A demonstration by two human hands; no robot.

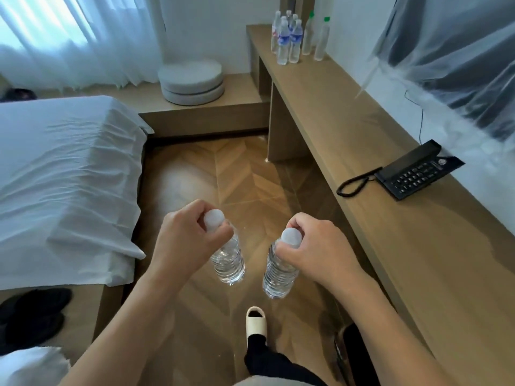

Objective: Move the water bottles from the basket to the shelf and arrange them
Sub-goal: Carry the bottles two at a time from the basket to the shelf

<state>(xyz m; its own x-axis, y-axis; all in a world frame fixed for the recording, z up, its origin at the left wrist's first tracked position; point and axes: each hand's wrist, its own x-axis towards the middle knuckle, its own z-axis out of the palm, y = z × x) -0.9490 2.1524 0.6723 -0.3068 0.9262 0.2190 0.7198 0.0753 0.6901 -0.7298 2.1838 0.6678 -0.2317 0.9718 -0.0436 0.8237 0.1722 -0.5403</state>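
My left hand (184, 235) grips a clear water bottle (228, 260) by its white-capped neck, and the bottle hangs above the wooden floor. My right hand (320, 249) holds a second clear bottle (278, 274) the same way, a little to the right. At the far end of the long wooden shelf (362, 151) stands a cluster of several bottles (289, 40), some with blue labels, two with green caps. No basket is in view.
A black telephone (412, 174) with a coiled cord lies on the shelf at the right. A bed (61, 176) with white sheets fills the left. Round cushions (192, 82) sit on a low platform at the back. My slippered foot (256, 321) is on the herringbone floor.
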